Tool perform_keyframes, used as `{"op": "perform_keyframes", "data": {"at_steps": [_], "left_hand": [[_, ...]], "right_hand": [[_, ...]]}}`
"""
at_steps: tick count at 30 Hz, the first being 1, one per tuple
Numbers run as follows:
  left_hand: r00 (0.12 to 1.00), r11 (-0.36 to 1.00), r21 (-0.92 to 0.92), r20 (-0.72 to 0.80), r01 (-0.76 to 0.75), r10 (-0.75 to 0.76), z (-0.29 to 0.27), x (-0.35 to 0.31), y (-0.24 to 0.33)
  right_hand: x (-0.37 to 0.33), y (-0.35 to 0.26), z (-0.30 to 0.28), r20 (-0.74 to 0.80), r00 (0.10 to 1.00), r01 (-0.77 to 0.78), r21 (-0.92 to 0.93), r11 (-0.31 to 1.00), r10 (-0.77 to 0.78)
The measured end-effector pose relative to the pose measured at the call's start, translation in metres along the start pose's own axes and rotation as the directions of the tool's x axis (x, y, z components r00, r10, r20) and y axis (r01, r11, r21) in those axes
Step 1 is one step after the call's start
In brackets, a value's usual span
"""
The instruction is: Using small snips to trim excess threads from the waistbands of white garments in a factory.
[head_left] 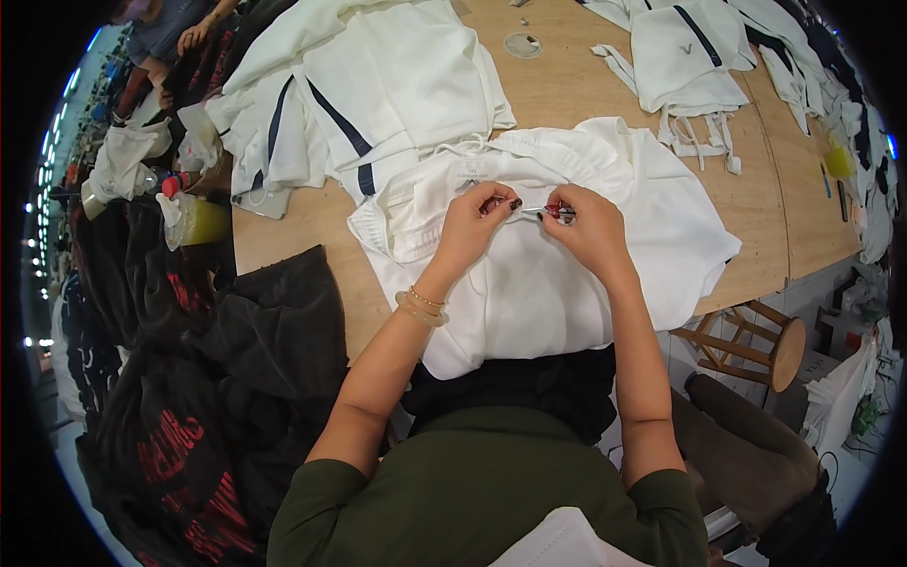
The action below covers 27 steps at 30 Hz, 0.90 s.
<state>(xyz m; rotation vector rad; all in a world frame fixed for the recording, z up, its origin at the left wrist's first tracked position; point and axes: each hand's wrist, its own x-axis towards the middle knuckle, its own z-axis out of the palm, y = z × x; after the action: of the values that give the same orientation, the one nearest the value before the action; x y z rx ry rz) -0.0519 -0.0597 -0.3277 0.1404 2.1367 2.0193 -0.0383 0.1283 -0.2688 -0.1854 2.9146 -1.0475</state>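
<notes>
White and rumpled, a garment [557,293] lies on a wooden table [756,208] beneath a person's hands. The right hand [593,230] is pinched closed on a thin, shiny item [533,211]; the left hand [469,223], just beside it, is pinched too, its hold unclear. More white clothes [406,80] lie beyond the left hand, black clothes [283,321] to its left, with a stool [787,354] right of the right hand.

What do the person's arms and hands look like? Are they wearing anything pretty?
Short, dark green fabric sleeves cover the upper arms. The left hand has two bracelets at its wrist: a thin, gold-coloured beaded one and a thicker, pale round bangle. The right hand has no bracelet. Both hands have dark painted nails and no gloves.
</notes>
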Motion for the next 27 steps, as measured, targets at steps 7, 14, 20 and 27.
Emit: {"op": "perform_keyframes", "data": {"at_steps": [7, 14, 20, 27], "left_hand": [[0.999, 1.0, 0.024, -0.03, -0.016, 0.017, 0.0016, 0.0, 0.0026], [1.0, 1.0, 0.01, -0.023, -0.002, 0.002, 0.0008, 0.0003, 0.0011], [0.999, 1.0, -0.02, -0.03, -0.011, 0.011, 0.0009, 0.0006, 0.0032], [0.995, 1.0, -0.024, -0.098, -0.016, 0.013, 0.0026, 0.0014, 0.0019]], "right_hand": [[-0.0057, 0.0041, -0.0021, -0.011, 1.0, -0.008, 0.064, 0.998, 0.009], [-0.0045, 0.0004, -0.0028, 0.01, 1.0, -0.005, 0.044, 0.999, 0.004], [-0.0034, 0.0035, -0.0008, 0.014, 1.0, 0.002, 0.044, 0.999, -0.002], [-0.0039, 0.0044, 0.0003, -0.015, 0.999, 0.034, 0.032, 0.999, -0.033]]}}
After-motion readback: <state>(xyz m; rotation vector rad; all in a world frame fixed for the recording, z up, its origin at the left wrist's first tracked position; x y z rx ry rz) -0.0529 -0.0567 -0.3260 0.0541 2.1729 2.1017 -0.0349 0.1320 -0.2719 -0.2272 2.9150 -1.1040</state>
